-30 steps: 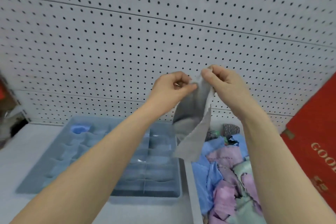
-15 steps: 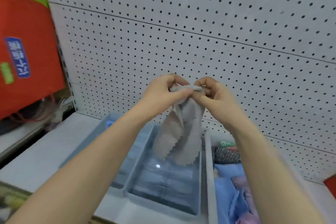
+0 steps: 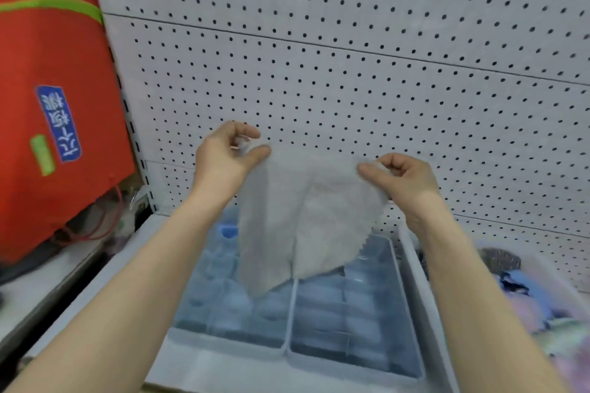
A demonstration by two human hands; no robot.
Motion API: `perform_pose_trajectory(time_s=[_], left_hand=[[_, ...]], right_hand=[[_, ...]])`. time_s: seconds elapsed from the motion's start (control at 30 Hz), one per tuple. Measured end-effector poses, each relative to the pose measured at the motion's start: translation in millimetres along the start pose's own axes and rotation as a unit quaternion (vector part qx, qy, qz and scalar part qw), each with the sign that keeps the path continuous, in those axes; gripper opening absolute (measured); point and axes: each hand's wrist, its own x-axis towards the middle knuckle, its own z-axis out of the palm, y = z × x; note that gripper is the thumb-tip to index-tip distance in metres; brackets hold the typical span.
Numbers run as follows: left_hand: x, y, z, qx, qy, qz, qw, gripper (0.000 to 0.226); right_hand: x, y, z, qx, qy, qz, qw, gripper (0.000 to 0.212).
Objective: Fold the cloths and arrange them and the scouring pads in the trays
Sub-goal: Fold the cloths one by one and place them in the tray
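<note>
At the far left stands a red fabric box (image 3: 54, 124) with a bright green band across its top, a small green patch, and a blue label with white characters turned sideways, too blurred to read. Below it runs a smooth white shelf (image 3: 105, 277), and behind everything rises a white pegboard (image 3: 351, 73) dotted with even rows of small dark holes and crossed by thin seams. The left hand (image 3: 223, 156) is raised in front of the pegboard, thumb and curled fingers pinching 1 top corner of a pale grey cloth (image 3: 300, 220). The cloth looks soft and fuzzy, with a zigzag edge; it hangs spread between both hands in the air, creased down its middle, above the trays. On the shelf below it lie 2 blue-grey plastic trays side by side: the left tray (image 3: 220, 313) has rounded pockets, and the right tray (image 3: 354, 316) has straight rectangular compartments. The right hand (image 3: 402, 179) pinches the cloth's other top corner, slightly lower than the left. Further right sits a pale-walled bin (image 3: 415, 268) holding a dark, wiry scouring pad (image 3: 498, 260) at its far end and a blurred heap of blue, pink and pale green cloths (image 3: 542, 316).
</note>
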Motion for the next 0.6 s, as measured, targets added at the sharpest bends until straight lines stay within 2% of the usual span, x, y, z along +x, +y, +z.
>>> perform_pose_trajectory(time_s=[0.07,0.2,0.33,0.43,0.6], left_hand=[[2.3,-0.7,0.5,-0.006,-0.026,-0.003,1.000,0.020],[-1.8,8.0,9.3,-0.052,-0.116,0.016,0.992,0.019],[0.3,13.4,8.2,-0.089,-0.168,0.016,0.982,0.017],[0.2,15.7,4.5,-0.096,-0.180,0.010,0.979,0.018],[-5.1,22.5,3.0,-0.124,-0.163,0.005,0.979,0.023]], right_hand=[[-3.2,-5.4,22.3,0.017,0.042,-0.009,0.999,0.019],[-14.3,-24.2,76.3,0.058,0.026,-0.032,0.997,0.012],[-21.1,-38.3,100.0,0.072,0.019,-0.051,0.996,0.012],[-26.8,-40.5,103.2,0.045,0.008,-0.063,0.997,0.018],[-33.9,-39.5,96.4,-0.003,-0.063,-0.067,0.996,0.021]])
